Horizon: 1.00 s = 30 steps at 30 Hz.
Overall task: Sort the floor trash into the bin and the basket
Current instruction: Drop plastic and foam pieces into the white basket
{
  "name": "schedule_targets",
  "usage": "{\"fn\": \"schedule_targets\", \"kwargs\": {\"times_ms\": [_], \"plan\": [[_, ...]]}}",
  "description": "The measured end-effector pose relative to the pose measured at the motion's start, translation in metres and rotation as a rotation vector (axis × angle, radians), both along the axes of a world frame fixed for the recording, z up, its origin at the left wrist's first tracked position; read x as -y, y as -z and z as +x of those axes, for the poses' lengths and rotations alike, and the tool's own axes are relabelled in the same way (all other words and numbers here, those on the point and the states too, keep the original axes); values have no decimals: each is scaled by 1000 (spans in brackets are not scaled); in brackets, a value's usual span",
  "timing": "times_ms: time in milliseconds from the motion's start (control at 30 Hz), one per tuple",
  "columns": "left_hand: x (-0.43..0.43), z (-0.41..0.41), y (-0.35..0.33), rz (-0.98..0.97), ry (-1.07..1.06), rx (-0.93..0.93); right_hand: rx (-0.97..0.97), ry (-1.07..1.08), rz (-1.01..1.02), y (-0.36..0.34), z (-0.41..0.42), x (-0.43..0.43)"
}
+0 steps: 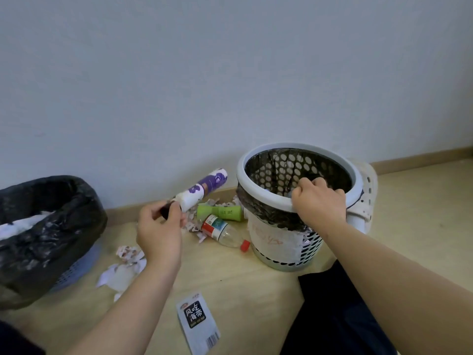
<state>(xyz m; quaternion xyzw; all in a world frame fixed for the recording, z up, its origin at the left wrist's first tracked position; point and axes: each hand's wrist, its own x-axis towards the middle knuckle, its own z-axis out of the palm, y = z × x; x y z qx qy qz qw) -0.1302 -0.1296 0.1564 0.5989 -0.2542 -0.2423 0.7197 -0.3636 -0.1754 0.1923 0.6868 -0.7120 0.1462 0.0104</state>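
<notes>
1. Trash lies scattered on a pale wooden floor (243, 283) at the foot of a grey-white wall (204, 73).
2. The left hand (160, 231) is closed around the dark cap end of a white bottle with purple print (204, 188), lifting it at a slant above the floor.
3. The right hand (318, 201) is clenched on the near rim of a white perforated bin (279, 249) lined with a dark bag, standing upright at the right.
4. At the left sits a lavender basket (74, 272) draped in a black bag, white paper inside.
5. Between them lie a green bottle (220, 212), a clear plastic bottle with a red cap (225, 231), torn paper scraps (122, 267) and, nearer the camera, a snack packet with a barcode (198, 326).
</notes>
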Motion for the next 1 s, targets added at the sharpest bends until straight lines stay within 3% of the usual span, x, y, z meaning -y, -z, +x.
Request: {"fn": "schedule_targets", "kwargs": {"times_ms": [133, 267, 400, 600, 700, 800, 1000], "plan": [[8, -24, -54, -154, 126, 178, 57, 32, 3, 0, 0, 2], [42, -61, -70, 18, 423, 620, 132, 46, 38, -6, -2, 3], [77, -84, -67, 178, 531, 1080, 136, 36, 85, -7, -2, 6], [107, -117, -57, 383, 698, 1422, -48, -48, 63, -8, -3, 8], [116, -123, -59, 485, 885, 1456, -88, -50, 56, -9, -5, 6], [121, -123, -58, 513, 913, 1426, -87, -71, 66, -8, -6, 7], [113, -114, -50, 322, 818, 1338, 28, -5, 52, -3, -9, 9]]}}
